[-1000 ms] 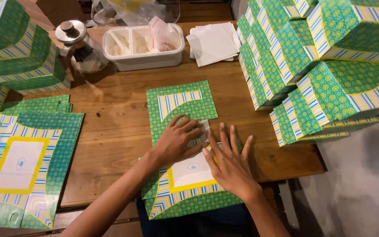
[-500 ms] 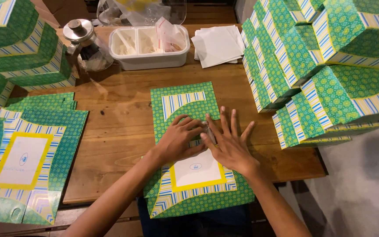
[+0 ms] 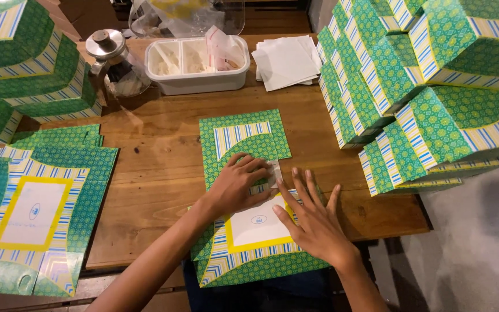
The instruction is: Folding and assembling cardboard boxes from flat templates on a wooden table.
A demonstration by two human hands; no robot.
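Note:
A flat green patterned cardboard box blank (image 3: pixel 244 136) with blue and yellow stripes and a white, yellow-framed panel lies on the wooden table (image 3: pixel 157 173) in front of me. My left hand (image 3: pixel 239 185) presses down on its middle, fingers curled over a fold and a small white flap. My right hand (image 3: pixel 313 222) lies flat beside it with fingers spread, palm on the white panel and the blank's right edge. Neither hand holds anything.
Folded green boxes are stacked at the right (image 3: pixel 434 86) and at the far left (image 3: pixel 24 69). A pile of flat blanks (image 3: pixel 36 214) lies at the left. At the back stand a white divided tray (image 3: pixel 194 63), white paper sheets (image 3: pixel 287 58) and a glass jar (image 3: pixel 114 63).
My right hand has slid up and left across the blank toward my left hand. My left hand stays pressed on the fold. The view has shifted slightly.

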